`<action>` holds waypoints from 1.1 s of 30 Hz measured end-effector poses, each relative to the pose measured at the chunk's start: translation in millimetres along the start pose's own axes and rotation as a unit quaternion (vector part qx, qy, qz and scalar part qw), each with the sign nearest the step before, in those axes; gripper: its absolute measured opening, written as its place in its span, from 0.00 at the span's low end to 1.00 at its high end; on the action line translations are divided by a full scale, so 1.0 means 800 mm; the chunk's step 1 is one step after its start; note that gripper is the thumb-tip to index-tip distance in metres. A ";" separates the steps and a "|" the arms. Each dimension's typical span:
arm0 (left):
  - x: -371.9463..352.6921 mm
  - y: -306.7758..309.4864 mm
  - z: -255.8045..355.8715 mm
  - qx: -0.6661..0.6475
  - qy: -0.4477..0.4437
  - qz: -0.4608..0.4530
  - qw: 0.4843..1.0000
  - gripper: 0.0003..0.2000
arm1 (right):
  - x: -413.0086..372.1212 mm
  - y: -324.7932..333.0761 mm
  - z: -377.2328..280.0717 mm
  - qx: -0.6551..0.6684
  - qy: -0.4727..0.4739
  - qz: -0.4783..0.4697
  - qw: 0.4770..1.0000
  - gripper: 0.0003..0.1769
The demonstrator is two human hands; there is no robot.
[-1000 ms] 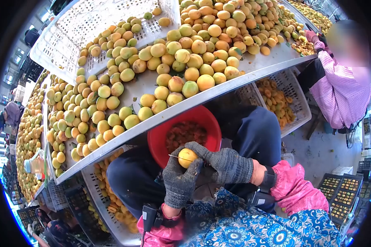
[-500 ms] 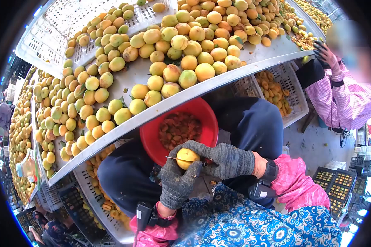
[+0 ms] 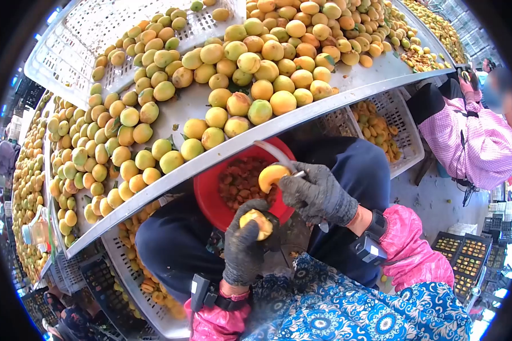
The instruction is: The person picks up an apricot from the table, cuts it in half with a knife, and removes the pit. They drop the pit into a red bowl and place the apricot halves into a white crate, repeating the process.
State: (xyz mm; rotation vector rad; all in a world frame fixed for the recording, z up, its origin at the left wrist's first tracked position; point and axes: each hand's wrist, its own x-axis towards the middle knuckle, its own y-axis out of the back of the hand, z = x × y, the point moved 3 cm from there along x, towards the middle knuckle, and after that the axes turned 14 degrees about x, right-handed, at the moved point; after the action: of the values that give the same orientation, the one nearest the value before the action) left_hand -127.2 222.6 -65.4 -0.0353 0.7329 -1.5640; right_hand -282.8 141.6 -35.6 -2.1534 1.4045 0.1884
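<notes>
My left hand, in a dark grey knit glove, is closed around one apricot half, its cut face showing. Over the red bucket, my gloved right hand grips a knife with a curved blade pointing up and left. Another apricot half sits against that hand's fingers, beside the blade. Inside the bucket lie reddish-brown pieces, probably apricot stones. The two hands are apart.
Whole apricots cover the metal-edged table ahead. White crates of halves stand below it, at right and left. A co-worker in a pink checked top sits at the right. Trays lie on the floor.
The apricot, whole-looking in my left hand before, is now in two halves. My right hand has moved up and away with the knife and one half. The co-worker has shifted.
</notes>
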 end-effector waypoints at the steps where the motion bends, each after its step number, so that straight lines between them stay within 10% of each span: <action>1: -0.001 0.005 -0.003 -0.060 0.003 -0.005 0.998 0.24 | -0.007 -0.001 -0.008 0.052 -0.025 0.014 0.998 0.16; 4: -0.004 0.013 -0.008 -0.164 0.020 -0.017 0.986 0.22 | -0.021 -0.010 -0.010 0.072 -0.035 0.003 0.997 0.17; 6: -0.004 0.020 -0.022 -0.091 -0.012 0.120 0.988 0.20 | -0.033 -0.041 -0.002 -0.137 0.235 -0.172 0.947 0.21; 7: -0.012 0.027 -0.033 0.245 -0.145 0.151 0.947 0.20 | -0.040 -0.044 0.006 -0.238 0.198 -0.181 0.934 0.24; 8: -0.013 0.023 -0.028 0.246 -0.147 0.147 0.947 0.20 | -0.045 -0.044 0.011 -0.337 0.159 -0.185 0.909 0.27; 10: -0.012 0.014 -0.032 -0.168 0.028 0.076 0.982 0.22 | -0.052 -0.046 0.004 -0.390 0.129 -0.175 0.895 0.27; 18: -0.039 -0.028 -0.025 -0.009 -0.037 0.024 0.999 0.21 | -0.050 -0.045 -0.035 0.134 0.169 -0.015 0.976 0.24; 33: -0.035 -0.058 -0.045 0.181 -0.101 0.073 0.976 0.18 | -0.011 -0.041 -0.019 0.289 0.166 0.099 0.938 0.12</action>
State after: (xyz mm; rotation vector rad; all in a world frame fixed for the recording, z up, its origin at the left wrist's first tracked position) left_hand -179.3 260.7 -61.1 0.1240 0.2783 -1.5062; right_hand -260.3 150.4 -6.9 -1.6003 1.6104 -0.4834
